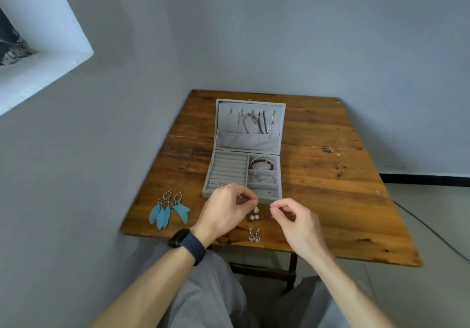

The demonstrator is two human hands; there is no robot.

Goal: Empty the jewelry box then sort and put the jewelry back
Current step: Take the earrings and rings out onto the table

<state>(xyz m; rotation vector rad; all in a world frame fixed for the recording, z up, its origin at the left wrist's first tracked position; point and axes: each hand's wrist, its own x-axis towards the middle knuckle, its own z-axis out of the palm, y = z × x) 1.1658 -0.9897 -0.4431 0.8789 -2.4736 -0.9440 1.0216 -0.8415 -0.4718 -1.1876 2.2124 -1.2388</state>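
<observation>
two hands hover at the near edge of an open grey jewelry box (229, 167) on a wooden table (330, 187).
the left hand (226, 208), fingers curled, pinches a small pale piece (240, 197); the right hand (297, 223) has thumb and forefinger pressed together, and whether anything sits between them i cannot tell. necklaces (254, 121) hang in the lid, bracelets (262, 163) lie in the right compartments. blue feather earrings (169, 209), pearl studs (253, 217) and heart drop earrings (254, 236) lie on the table in front of the box.
</observation>
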